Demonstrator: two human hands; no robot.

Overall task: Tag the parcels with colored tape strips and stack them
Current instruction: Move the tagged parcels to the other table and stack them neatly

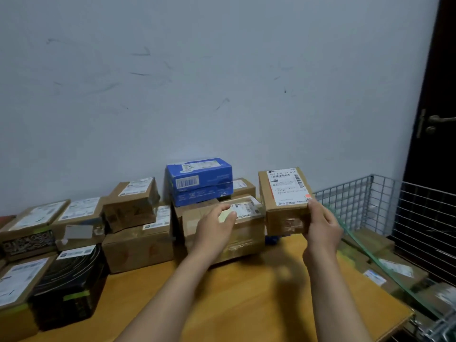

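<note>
Parcels (22, 280) sit nearest along the bench's (246, 304) left edge, a black box (71, 280) among them. Further in, the left hand (217, 225) lies with relaxed fingers on top of the mid parcel (237, 240), fingertips over a yellow strip (225, 217) beside its label. The right hand (320, 225) clamps the small parcel (286, 201) by its near right corner, thumb by an orange strip (307, 196) on the label. It seems lifted clear of the bench, toward the far right corner. That parcel is just right of the mid parcel and rides higher, its long axis running away from the person. Any stacking move would likely go left, carried by the right hand. Behind, a blue box (199, 181) tops the far stack. Off the right edge, a wire basket (357, 193) holds more brown parcels under a glass sheet (385, 262).
</note>
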